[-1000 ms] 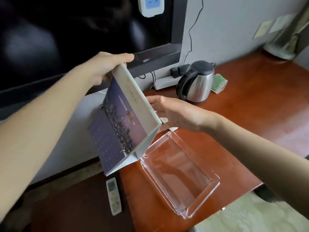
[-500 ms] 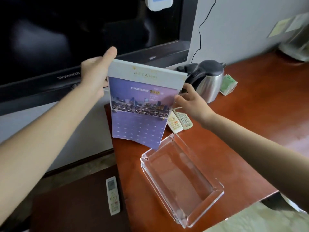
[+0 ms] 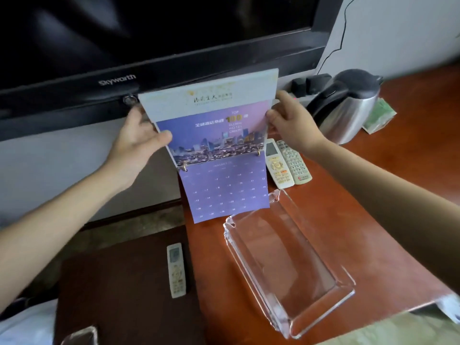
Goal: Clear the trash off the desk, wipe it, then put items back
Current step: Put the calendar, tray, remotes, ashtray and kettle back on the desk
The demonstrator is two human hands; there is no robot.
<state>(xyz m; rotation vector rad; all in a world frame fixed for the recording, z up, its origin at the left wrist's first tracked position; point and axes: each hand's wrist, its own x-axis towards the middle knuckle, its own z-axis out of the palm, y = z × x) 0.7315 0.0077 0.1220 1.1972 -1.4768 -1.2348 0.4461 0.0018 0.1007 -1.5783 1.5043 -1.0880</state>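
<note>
My left hand grips the left edge of the desk calendar, thumb laid over the front, the other fingers gone behind the card. The calendar stands upright at the back left corner of the desk, under the television. Its lower leaf hangs loose from two rings, down to the far corner of the clear tray. My right hand pinches the right edge with curled fingertips.

The risk, I think, is that loose leaf: if I lower the calendar as it is, the page could crumple under the base or catch on the tray's rim. The corner is tight too (the desk's left edge is close), so a careless placement might tip the calendar onto the lower stand where a remote lies. To the right, two remotes sit just beside it and could be nudged toward the kettle.

I cannot tell whether the base touches the desk. The calendar hides its own back, its foot and the wood behind, and its dates are too blurred to read.
</note>
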